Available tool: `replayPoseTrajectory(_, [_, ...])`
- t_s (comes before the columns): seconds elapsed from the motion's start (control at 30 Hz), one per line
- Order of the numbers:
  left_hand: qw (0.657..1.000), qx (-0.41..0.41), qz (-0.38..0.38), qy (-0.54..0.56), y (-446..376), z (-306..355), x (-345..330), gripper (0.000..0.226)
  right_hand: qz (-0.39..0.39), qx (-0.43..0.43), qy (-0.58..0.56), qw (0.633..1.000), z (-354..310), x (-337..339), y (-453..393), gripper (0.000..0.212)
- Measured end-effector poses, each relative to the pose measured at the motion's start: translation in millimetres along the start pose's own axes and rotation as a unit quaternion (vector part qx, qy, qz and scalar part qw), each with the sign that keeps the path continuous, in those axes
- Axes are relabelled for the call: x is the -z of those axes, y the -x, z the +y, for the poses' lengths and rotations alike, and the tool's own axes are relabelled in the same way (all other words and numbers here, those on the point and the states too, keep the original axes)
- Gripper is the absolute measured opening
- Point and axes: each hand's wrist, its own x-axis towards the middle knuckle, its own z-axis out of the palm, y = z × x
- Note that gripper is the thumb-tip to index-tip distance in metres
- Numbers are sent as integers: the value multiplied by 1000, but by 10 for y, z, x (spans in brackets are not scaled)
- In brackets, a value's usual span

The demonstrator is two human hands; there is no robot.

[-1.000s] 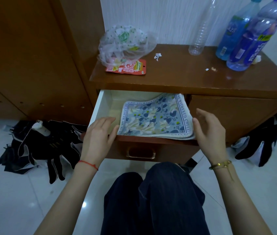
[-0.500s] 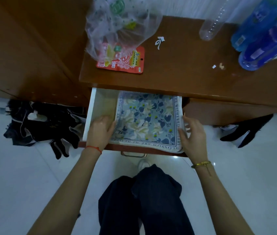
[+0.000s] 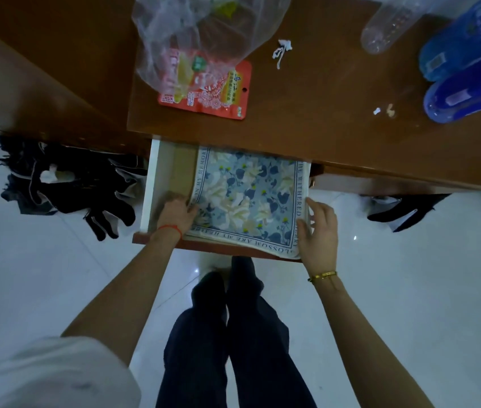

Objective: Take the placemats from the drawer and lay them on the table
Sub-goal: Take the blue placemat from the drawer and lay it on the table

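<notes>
Seen from above: open drawer point(image 3: 156, 184) pulled out from under the brown table point(image 3: 307, 113), with floral placemats point(image 3: 248, 198) stacked inside, filling its right part and leaving a bare strip along the left wall. Stack flat, printed side up, right front corner overhanging the drawer front; rear end hidden under the tabletop, so long axis not certain, though apparently running front to back. Border lettering along the left, right and front edges. Left hand point(image 3: 176, 214) inside the drawer at the stack's left front edge, fingers curled down against or under that edge; whether anything is pinched, impossible to tell. Right hand point(image 3: 320, 231) at the right front corner, fingers loosely spread and laid on the border, thumb side toward the print, not closed round the fabric. On the tabletop: a clear plastic bag point(image 3: 204, 28) over a red packet point(image 3: 212, 89), blue bottles point(image 3: 469, 72) at right.
</notes>
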Motion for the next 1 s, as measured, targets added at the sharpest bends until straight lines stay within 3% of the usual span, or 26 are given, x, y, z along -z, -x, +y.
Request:
replayPoseTrajectory(0.33, [997,18,1,77,65,-28,47,27,35,-38,-24,998,-29,-73,59,44])
replayPoseTrajectory(0.57, [982,47,-38,180,390,56,180,30,36,-102,-19,994,-69,48,203,23])
replayPoseTrajectory(1.0, [971,18,-32,238,2017,306,863,35,-50,-189,-113,974,-887,1104,702,16])
